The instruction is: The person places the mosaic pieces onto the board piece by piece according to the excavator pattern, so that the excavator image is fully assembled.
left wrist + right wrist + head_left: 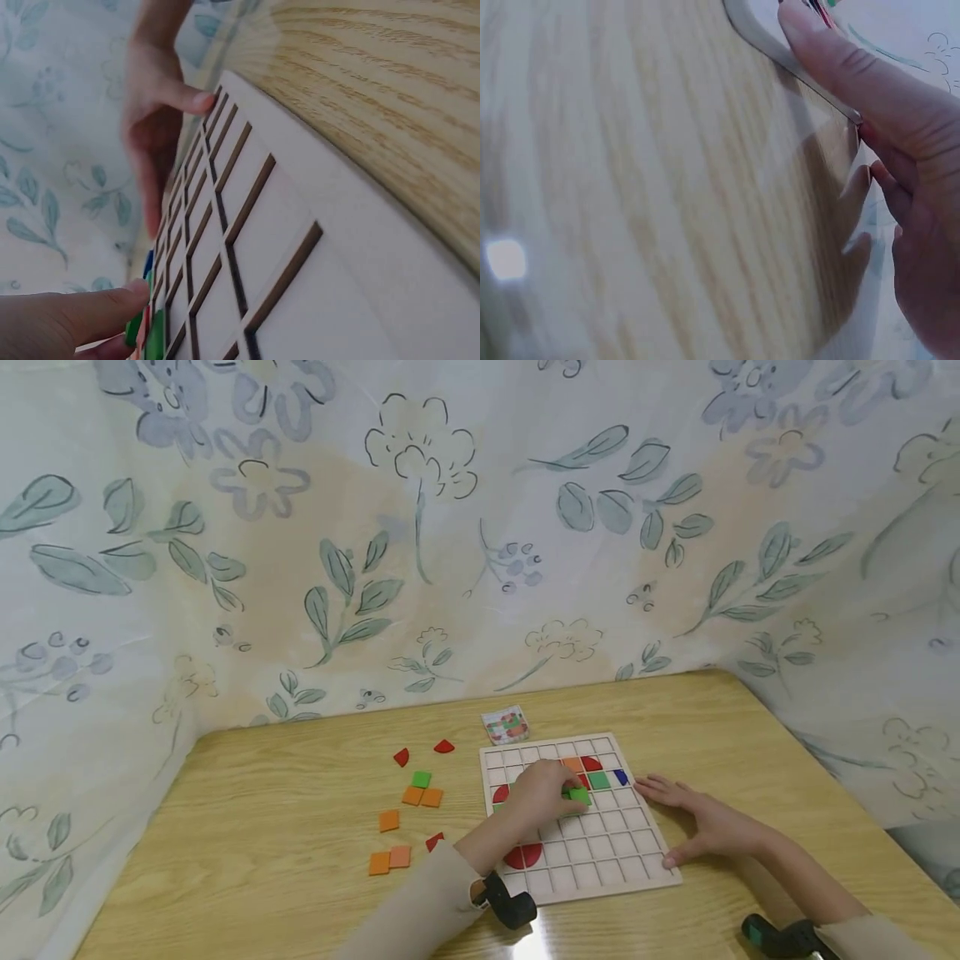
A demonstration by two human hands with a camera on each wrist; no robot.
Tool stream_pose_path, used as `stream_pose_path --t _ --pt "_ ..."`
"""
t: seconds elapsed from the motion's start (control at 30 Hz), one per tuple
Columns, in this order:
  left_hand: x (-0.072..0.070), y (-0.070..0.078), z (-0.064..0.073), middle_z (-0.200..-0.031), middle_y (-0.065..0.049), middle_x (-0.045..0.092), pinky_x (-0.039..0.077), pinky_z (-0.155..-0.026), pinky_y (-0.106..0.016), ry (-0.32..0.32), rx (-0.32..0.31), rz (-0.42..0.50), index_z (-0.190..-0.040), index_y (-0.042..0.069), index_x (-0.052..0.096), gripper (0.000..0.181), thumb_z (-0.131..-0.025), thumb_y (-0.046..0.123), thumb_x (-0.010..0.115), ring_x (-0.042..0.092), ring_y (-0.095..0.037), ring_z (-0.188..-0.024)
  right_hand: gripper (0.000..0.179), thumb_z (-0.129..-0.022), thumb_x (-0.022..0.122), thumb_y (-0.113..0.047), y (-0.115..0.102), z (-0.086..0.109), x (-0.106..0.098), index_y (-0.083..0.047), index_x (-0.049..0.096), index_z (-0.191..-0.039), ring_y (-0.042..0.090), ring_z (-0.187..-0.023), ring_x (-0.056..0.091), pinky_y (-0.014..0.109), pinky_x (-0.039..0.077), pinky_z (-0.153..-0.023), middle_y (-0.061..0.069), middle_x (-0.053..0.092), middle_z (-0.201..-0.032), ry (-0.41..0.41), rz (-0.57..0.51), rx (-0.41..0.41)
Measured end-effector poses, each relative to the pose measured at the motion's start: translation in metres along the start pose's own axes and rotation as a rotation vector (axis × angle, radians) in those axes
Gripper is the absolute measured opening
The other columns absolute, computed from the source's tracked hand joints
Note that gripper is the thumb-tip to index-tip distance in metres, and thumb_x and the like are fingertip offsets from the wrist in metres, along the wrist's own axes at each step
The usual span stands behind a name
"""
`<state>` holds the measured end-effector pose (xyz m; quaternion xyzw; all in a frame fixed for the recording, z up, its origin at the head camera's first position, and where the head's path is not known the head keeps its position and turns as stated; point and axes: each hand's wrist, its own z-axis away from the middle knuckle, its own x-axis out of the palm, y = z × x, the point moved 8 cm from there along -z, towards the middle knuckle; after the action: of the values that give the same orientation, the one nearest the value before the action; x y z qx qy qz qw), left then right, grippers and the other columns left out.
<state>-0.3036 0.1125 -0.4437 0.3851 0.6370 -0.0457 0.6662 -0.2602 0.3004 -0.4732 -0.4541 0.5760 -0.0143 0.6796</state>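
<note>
A white grid board (622, 843) with raised ribs lies on the table, some of its cells filled with coloured tiles. Over its middle my left hand (542, 793) pinches a green square tile (580, 796) between thumb and fingers. In the left wrist view the thumb of that hand (82, 319) presses on the green tile, low by the grid. With fingers extended, my right hand (705, 822) rests at the board's right edge, its thumb touching the rim. The left hand and forearm hide part of the grid's left side.
Left of the board lie loose orange squares (388, 820), a green square (422, 779) and red quarter-circle pieces (444, 747). A small pattern card (506, 725) stands behind the board. Flowered cloth (450, 568) closes off the table's back and sides.
</note>
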Motion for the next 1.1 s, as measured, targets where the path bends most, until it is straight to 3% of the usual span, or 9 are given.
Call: stream_pose_path --t 0.13,0.23,0.37,0.43,0.5,0.6,0.9,1.0,1.1 --pt "0.006 0.002 -0.002 -0.075 0.010 0.064 0.039 -0.059 -0.014 -0.016 -0.010 0.021 -0.088 0.016 0.074 0.023 -0.073 0.032 0.077 0.048 0.001 -0.066 0.095 -0.065 0.079 -0.043 -0.001 -0.003 0.000 -0.007 0.036 -0.142 -0.018 -0.129 0.007 0.000 -0.004 -0.096 0.026 0.029 -0.144 -0.017 -0.008 0.032" --pt "0.008 0.002 -0.002 -0.074 0.010 0.064 0.039 -0.059 -0.013 -0.016 -0.018 0.016 -0.088 0.016 0.075 0.023 -0.073 0.033 0.078 0.048 0.002 -0.066 0.096 -0.064 0.078 -0.045 -0.001 -0.004 0.001 -0.010 0.035 -0.142 -0.012 -0.131 0.009 0.003 0.006 -0.098 0.022 0.028 -0.146 -0.037 0.007 0.073" --pt "0.008 0.000 -0.002 -0.074 0.010 0.063 0.039 -0.058 -0.014 -0.004 -0.021 0.028 -0.088 0.017 0.075 0.023 -0.071 0.033 0.079 0.049 0.001 -0.066 0.099 -0.064 0.077 -0.047 -0.005 -0.008 0.001 -0.009 0.032 -0.144 -0.004 -0.135 0.006 0.006 0.008 -0.097 0.021 0.023 -0.149 -0.068 0.027 0.083" --pt "0.008 0.000 -0.002 -0.073 0.010 0.064 0.039 -0.057 -0.013 0.004 -0.019 0.031 -0.089 0.018 0.075 0.024 -0.071 0.033 0.079 0.049 0.001 -0.066 0.102 -0.063 0.077 -0.047 -0.006 -0.010 0.001 -0.006 0.030 -0.144 0.012 -0.141 0.006 0.018 0.009 -0.107 0.023 0.021 -0.149 -0.087 0.036 0.088" --pt "0.008 0.001 -0.003 -0.073 0.009 0.065 0.039 -0.057 -0.013 0.012 -0.009 0.028 -0.089 0.018 0.075 0.024 -0.071 0.033 0.079 0.050 0.001 -0.065 0.105 -0.062 0.078 -0.048 -0.006 -0.013 0.001 -0.005 0.030 -0.144 0.032 -0.140 0.009 0.042 0.011 -0.111 0.025 0.021 -0.148 -0.108 0.053 0.106" --pt "0.008 0.002 -0.003 -0.073 0.010 0.065 0.038 -0.057 -0.013 0.031 0.000 0.012 -0.089 0.019 0.075 0.024 -0.070 0.034 0.079 0.050 0.002 -0.065 0.107 -0.060 0.079 -0.050 -0.006 -0.016 -0.001 -0.003 0.030 -0.143 0.053 -0.131 0.014 0.070 0.013 -0.097 0.028 0.023 -0.146 -0.131 0.084 0.131" --pt "0.011 0.004 -0.003 -0.080 0.011 0.067 0.041 -0.060 -0.013 0.042 -0.013 -0.030 -0.090 0.020 0.076 0.025 -0.070 0.036 0.078 0.054 0.001 -0.073 0.109 -0.059 0.080 -0.047 -0.008 -0.018 -0.001 0.001 0.028 -0.143 0.054 -0.129 0.018 0.067 0.020 -0.096 0.031 0.024 -0.144 -0.163 0.079 0.120" --pt "0.013 0.006 -0.002 -0.082 0.011 0.067 0.041 -0.062 -0.014 0.028 -0.002 -0.047 -0.092 0.020 0.075 0.026 -0.072 0.037 0.078 0.054 0.000 -0.075 0.110 -0.059 0.080 -0.048 -0.006 -0.017 0.000 -0.001 0.027 -0.144 0.051 -0.130 0.019 0.059 0.021 -0.100 0.027 0.024 -0.146 -0.167 0.092 0.141" --pt "0.010 0.009 0.001 -0.085 0.011 0.068 0.043 -0.066 -0.015 0.020 0.024 -0.050 -0.095 0.019 0.074 0.028 -0.073 0.037 0.076 0.055 -0.002 -0.078 0.110 -0.060 0.079 -0.049 -0.003 -0.014 0.001 -0.004 0.026 -0.145 0.048 -0.132 0.019 0.039 0.018 -0.106 0.024 0.023 -0.147 -0.167 0.086 0.159"
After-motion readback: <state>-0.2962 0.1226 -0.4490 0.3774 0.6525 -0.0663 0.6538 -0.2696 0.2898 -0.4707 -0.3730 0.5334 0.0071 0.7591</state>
